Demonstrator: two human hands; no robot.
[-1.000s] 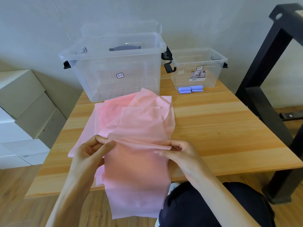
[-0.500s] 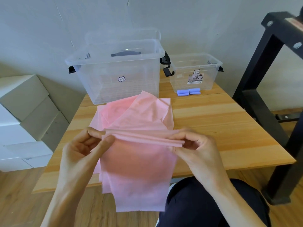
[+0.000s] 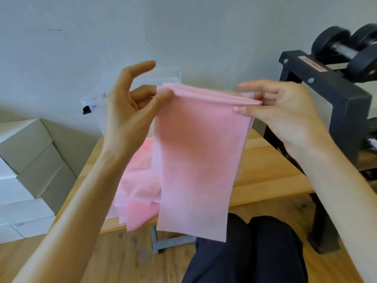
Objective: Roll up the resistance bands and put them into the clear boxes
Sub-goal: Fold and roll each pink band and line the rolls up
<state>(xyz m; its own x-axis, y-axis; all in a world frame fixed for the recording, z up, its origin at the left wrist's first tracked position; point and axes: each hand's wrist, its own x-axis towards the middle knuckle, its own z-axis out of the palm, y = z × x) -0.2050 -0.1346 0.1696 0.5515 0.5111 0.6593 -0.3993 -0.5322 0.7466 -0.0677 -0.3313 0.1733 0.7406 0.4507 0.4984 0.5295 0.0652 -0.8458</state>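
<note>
A wide pink resistance band hangs in the air in front of me, its top edge folded into a few layers. My left hand pinches the left end of that fold between thumb and fingers. At the right end my right hand pinches it the same way. The band's loose end drops past the table edge toward my lap. More pink band lies bunched on the wooden table. Only a corner of the large clear box shows behind my left hand. The small box is hidden.
A black dumbbell rack with dumbbells stands at the right of the table. White and grey cartons are stacked at the left by the wall. My dark trousers fill the bottom centre.
Both hands have lifted the folded top edge of the band from table height up to chest height. The camera has tilted up, so the boxes are now mostly hidden behind band and hands.
</note>
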